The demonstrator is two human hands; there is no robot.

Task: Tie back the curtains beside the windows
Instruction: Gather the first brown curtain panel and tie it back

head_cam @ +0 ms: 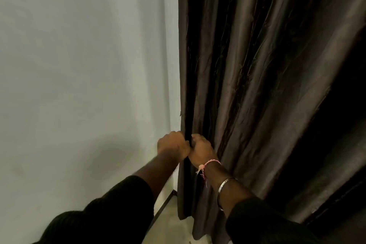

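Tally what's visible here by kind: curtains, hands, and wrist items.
Dark brown pleated fabric curtain: 1
Hands, left hand and right hand, gripping its edge: 2
Wrist items, pink-and-white thread band and silver metal bangle: 2
Total: 5

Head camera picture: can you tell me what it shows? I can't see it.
Two hands, the left hand and right hand, grip the edge of a dark brown curtain hanging beside a pale wall. The right wrist wears a pink thread band and a metal bangle.
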